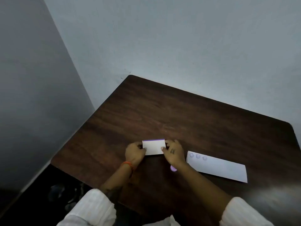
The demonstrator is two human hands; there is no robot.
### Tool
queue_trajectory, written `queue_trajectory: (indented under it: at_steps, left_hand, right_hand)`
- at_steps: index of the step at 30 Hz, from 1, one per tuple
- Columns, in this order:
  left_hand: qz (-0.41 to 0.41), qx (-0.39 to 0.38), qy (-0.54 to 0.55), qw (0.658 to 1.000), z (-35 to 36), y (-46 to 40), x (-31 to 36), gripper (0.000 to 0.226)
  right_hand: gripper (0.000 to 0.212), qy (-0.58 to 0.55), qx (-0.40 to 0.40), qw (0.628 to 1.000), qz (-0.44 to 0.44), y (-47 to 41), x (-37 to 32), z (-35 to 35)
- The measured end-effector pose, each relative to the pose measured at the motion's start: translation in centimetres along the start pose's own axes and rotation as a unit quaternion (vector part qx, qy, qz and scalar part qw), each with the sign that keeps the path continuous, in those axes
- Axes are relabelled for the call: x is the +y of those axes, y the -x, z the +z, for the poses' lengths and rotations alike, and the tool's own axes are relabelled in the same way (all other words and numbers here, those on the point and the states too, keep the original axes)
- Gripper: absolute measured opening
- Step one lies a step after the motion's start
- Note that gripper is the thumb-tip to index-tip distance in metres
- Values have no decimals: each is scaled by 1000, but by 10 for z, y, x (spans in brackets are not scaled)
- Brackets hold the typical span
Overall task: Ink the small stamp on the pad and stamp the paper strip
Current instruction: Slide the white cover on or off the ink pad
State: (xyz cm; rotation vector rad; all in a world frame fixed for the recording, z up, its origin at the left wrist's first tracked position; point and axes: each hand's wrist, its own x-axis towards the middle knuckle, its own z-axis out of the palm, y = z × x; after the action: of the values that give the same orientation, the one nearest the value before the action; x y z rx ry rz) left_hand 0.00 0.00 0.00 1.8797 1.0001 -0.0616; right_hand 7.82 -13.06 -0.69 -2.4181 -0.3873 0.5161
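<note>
Evidently both hands, left (135,152) and right (173,152), are pinching the ink pad (154,147) at its ends, each grip risking smearing ink or jolting it toward the stamped paper strip (216,167).

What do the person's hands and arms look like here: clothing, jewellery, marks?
Both forearms are bare, with white ribbed sleeves pushed up. The left hand has an orange thread band at its wrist, with a dark tattoo further up the forearm. The right hand has a small dark mark on its back.

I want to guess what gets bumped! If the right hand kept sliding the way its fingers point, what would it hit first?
The white ink pad box; the right hand already touches its right edge, and past it waits the left hand.
</note>
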Motion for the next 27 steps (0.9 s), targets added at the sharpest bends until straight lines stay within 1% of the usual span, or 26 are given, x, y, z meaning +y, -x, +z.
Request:
queue_trajectory:
  at_steps: [4,7,11,14,18,22,27]
  left_hand:
    - [10,-6,-7,1000,1,1,2,37]
    - [15,-4,-19,1000,1,3,3,39]
    - [37,26,-24,999,-3,8,6,38]
    - [44,60,-14,997,-16,10,6,35]
    - [33,104,9,994,-41,9,-4,33]
    - [0,140,14,990,-61,8,-24,35]
    - [-31,151,26,988,-64,9,-47,39]
  right_hand:
    - [39,0,7,1000,23,1,-2,1]
    - [38,3,24,999,21,1,-4,3]
    - [34,0,76,997,0,4,-12,3]
    - [34,-15,89,996,-25,4,-25,5]
    - [38,-37,72,995,-61,1,-49,17]
    - [41,-53,22,995,-81,0,-70,34]
    - [47,-40,-43,994,-94,3,-75,53]
